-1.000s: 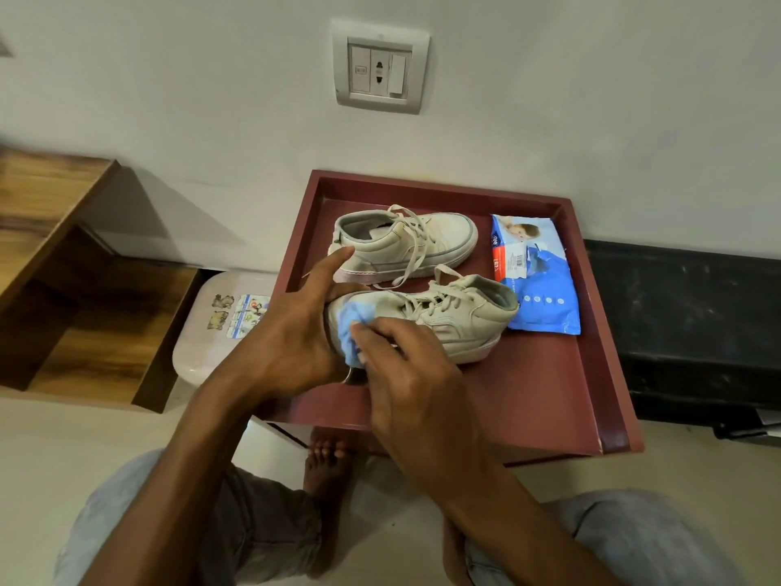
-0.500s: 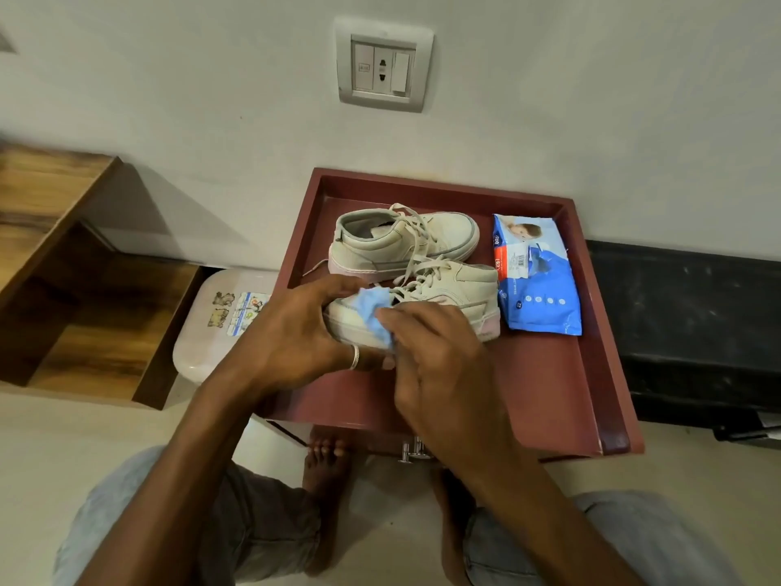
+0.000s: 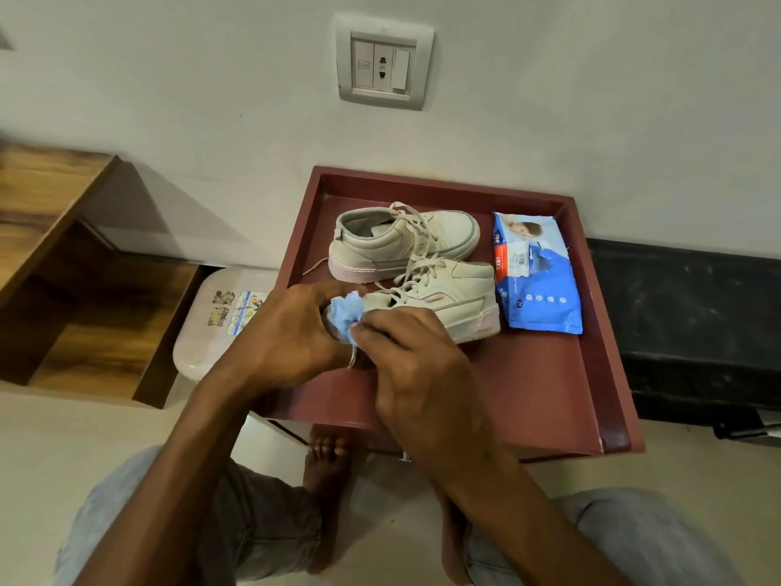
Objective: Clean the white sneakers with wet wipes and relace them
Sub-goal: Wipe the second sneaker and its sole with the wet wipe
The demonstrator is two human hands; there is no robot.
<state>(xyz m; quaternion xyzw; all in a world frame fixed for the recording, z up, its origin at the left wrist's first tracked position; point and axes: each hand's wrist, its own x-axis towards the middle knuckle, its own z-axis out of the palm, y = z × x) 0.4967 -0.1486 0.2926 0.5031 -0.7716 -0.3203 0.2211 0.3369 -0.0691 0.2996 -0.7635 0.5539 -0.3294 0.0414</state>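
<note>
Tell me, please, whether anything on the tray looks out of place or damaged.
Nothing looks spilled or broken. The far sneaker has loose laces, one end trailing over the tray beside its heel. The wipes pack is crumpled.

The near off-white high-top sneaker (image 3: 460, 308) and the far off-white sneaker (image 3: 405, 243) have matt, leather-like uppers and woven cloth laces. The crumpled pale-blue wipe (image 3: 347, 310) looks soft and fibrous. The blue plastic wipe pack (image 3: 545, 302) is glossy and creased. The maroon raised-rim bench (image 3: 608, 340) is smooth with a faint sheen. The brown stepped shelf (image 3: 84, 323) shows wood grain.
</note>
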